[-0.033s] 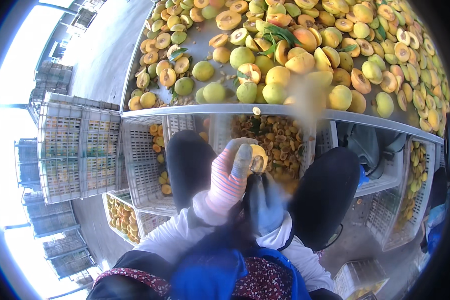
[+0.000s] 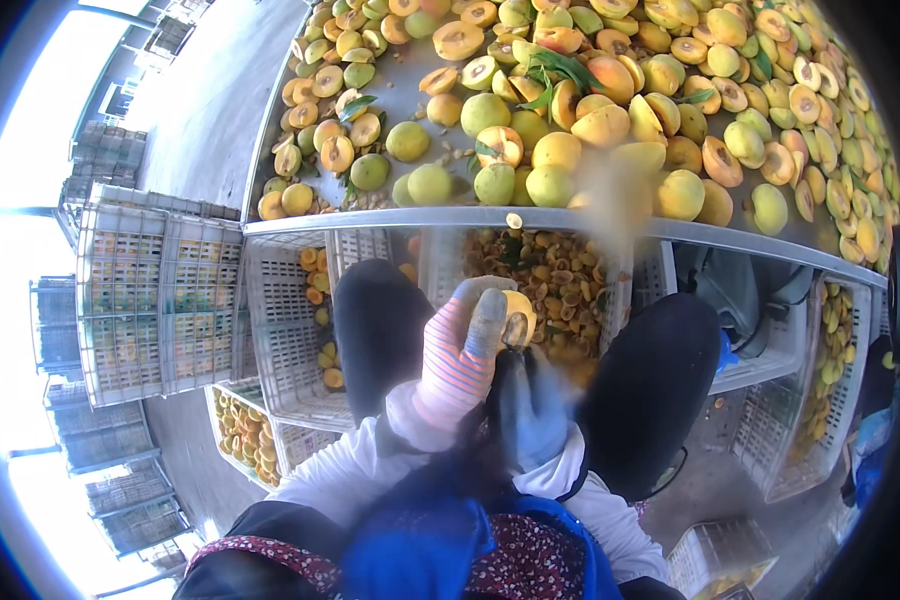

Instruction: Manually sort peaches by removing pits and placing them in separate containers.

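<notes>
My left hand [image 2: 458, 350], in a striped pink-and-grey glove, grips a yellow peach half [image 2: 514, 308] between thumb and fingers. Its cut side, with a dark hollow, faces right. Just below it is my right hand [image 2: 538, 412], in a blue-grey glove, closed and blurred. A dark tip rises from the right hand to the peach half, but what the hand holds is too smeared to name. Under both hands, between my knees, a crate [image 2: 615, 310] holds many halves and scraps. A metal table [image 2: 440, 218] beyond bears a heap of whole and halved peaches [image 2: 560, 150].
White plastic crates stand at left, one [image 2: 290, 330] beside my left knee, another [image 2: 245, 440] full of halves. Tall crate stacks [image 2: 160, 290] rise farther left. At right are a crate with a grey bag [image 2: 730, 285] and a crate of fruit [image 2: 830, 360].
</notes>
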A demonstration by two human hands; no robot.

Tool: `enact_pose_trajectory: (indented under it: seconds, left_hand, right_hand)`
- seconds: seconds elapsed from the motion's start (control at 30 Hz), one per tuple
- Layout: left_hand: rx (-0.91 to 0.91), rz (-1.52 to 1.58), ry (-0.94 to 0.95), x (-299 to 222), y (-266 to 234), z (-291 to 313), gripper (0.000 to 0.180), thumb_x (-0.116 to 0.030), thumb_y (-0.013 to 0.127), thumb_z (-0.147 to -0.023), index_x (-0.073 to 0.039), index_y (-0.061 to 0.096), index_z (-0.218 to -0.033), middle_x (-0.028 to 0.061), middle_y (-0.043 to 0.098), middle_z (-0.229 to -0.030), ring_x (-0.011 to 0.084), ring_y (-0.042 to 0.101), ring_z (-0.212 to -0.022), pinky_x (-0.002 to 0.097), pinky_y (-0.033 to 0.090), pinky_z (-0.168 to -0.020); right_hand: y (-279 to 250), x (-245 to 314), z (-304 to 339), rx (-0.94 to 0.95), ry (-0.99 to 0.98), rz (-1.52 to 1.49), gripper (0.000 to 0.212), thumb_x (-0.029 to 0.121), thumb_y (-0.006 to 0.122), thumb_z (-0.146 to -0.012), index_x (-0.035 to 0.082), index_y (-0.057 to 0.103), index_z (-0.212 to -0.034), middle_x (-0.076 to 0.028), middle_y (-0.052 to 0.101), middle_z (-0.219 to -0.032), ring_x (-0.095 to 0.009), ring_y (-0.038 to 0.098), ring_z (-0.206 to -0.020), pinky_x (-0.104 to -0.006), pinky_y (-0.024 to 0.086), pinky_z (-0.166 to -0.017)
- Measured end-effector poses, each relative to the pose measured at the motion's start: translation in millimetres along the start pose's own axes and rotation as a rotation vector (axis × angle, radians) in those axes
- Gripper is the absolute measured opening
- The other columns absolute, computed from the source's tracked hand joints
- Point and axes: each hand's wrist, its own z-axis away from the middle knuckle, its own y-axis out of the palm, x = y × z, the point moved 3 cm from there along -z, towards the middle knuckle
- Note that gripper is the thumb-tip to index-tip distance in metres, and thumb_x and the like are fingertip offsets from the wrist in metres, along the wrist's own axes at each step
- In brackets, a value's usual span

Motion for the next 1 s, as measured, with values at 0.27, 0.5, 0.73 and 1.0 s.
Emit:
enact_pose_trajectory:
  seconds: [0.27,0.5,0.73,1.0]
  left_hand:
    - [0.079,-0.246,-0.008,-8.2,-3.0,7.7,0.026,-0.023,0.049,-0.097,0.000,0.060,-0.101,0.0027,0.060,-0.086,0.0073,0.053,-0.079,0.0224,0.045,-0.071]
    - [0.186,-0.473,0.046,-10.3,-3.8,1.5,0.024,-0.023,0.051,-0.096,0.000,0.060,-0.097,0.0031,0.060,-0.080,0.0076,0.052,-0.070,0.0234,0.045,-0.065]
    - [0.374,-0.059,-0.188,11.2,-10.5,-2.0,0.033,-0.033,0.050,-0.096,-0.003,0.060,-0.103,-0.0011,0.058,-0.076,0.0044,0.051,-0.066,0.0204,0.043,-0.061]
    - [-0.136,0.296,-0.398,25.4,-24.4,8.9,0.035,-0.039,0.056,-0.091,-0.006,0.060,-0.099,0.0016,0.062,-0.082,0.0100,0.059,-0.069,0.0208,0.048,-0.061]
  right_hand:
    - [0.6,-6.3,19.5,0.000,-0.015,-0.076,0.025,0.018,0.048,-0.095,-0.002,0.054,-0.108,-0.009,0.060,-0.088,-0.015,0.056,-0.078,-0.0257,0.045,-0.069]
    - [2.3,-12.5,21.2,0.356,0.412,-0.957,0.033,0.035,0.044,-0.096,0.004,0.053,-0.104,-0.004,0.052,-0.073,-0.011,0.045,-0.058,-0.0229,0.036,-0.051]
    - [20.3,-6.7,31.1,0.861,1.014,-2.448,0.043,0.051,0.039,-0.095,0.009,0.051,-0.097,0.000,0.046,-0.058,-0.008,0.035,-0.038,-0.0215,0.029,-0.032]
    - [15.8,-4.1,9.2,1.008,0.518,-2.734,0.049,0.052,0.033,-0.097,0.007,0.052,-0.104,-0.001,0.040,-0.058,-0.007,0.037,-0.041,-0.0209,0.034,-0.036]
